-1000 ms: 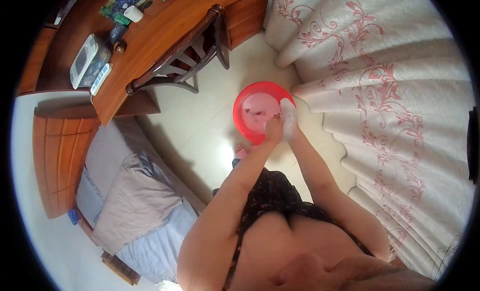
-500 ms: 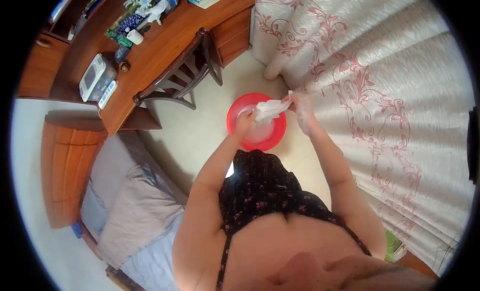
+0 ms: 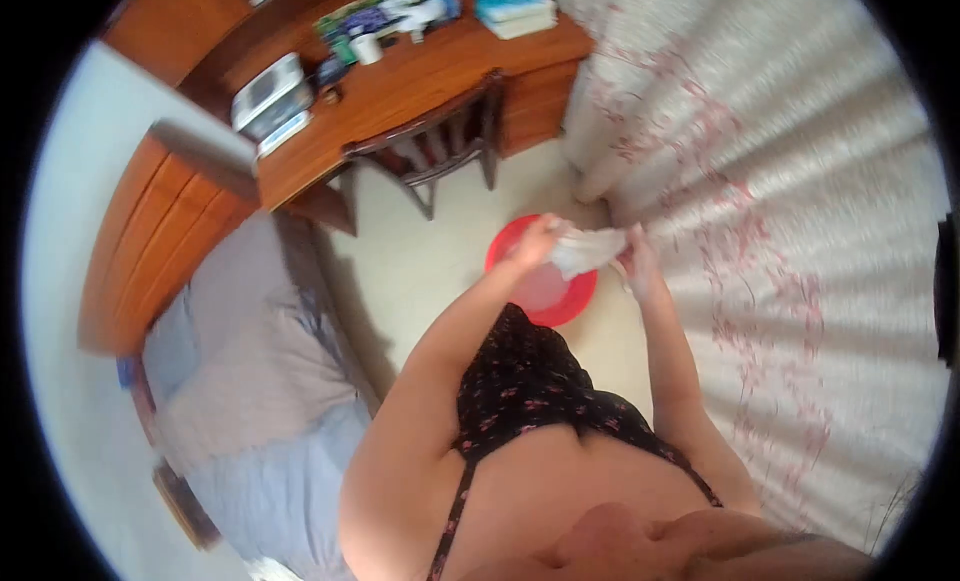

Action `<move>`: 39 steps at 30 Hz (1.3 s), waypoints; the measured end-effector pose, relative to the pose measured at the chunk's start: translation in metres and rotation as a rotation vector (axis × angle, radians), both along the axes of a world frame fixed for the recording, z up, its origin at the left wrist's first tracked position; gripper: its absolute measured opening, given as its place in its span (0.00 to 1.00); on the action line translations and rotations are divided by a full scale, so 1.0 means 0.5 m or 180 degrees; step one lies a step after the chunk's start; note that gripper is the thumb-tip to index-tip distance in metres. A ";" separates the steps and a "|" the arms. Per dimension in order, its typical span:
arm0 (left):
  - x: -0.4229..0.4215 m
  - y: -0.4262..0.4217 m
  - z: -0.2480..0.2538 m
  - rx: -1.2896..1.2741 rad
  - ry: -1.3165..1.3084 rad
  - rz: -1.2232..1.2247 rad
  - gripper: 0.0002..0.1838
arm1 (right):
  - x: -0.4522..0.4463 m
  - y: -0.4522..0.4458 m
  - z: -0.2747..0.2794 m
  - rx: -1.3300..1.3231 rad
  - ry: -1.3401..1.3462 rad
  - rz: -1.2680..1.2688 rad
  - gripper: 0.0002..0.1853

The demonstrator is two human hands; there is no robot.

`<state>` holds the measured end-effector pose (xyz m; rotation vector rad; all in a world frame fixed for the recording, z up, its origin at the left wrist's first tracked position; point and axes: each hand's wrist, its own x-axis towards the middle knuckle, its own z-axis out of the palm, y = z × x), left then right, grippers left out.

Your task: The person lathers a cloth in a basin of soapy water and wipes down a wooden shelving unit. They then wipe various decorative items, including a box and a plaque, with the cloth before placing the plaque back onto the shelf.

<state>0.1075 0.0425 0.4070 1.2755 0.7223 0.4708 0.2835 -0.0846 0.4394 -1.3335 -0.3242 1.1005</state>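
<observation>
A small white cloth [image 3: 588, 251] is stretched between my two hands. My left hand [image 3: 538, 241] is closed on its left end, and my right hand [image 3: 640, 256] grips the right end. Both hands are blurred, so single fingers are hard to make out. Below the cloth a red basin [image 3: 576, 306] stands on the pale floor, with cloudy whitish liquid [image 3: 538, 287] inside. The cloth and my left hand cover part of the basin's far side.
A dark wooden chair [image 3: 432, 146] stands at the wooden desk [image 3: 400, 99] beyond the basin. On the left is a bed [image 3: 250, 391] with grey and blue bedding. A long patterned curtain [image 3: 760, 191] hangs close by my right hand. Books [image 3: 515, 9] lie on the desk.
The whole view has shifted and turned, so the desk, basin and bed appear further right or rotated. Both hands still hold the cloth, which now looks more spread and hangs lower at its middle.
</observation>
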 end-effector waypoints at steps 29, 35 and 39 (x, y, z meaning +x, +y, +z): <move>-0.958 0.638 0.403 0.1093 0.0313 0.0602 0.06 | -0.786 0.828 0.359 0.1210 -0.3399 0.4239 0.11; -0.948 0.894 0.564 0.1301 0.0049 0.1204 0.09 | -0.901 0.981 0.396 0.1818 0.0603 0.3168 0.21; -0.932 1.040 0.660 0.2363 0.0802 0.1285 0.12 | -0.968 1.086 0.541 0.2272 -0.2065 0.2782 0.20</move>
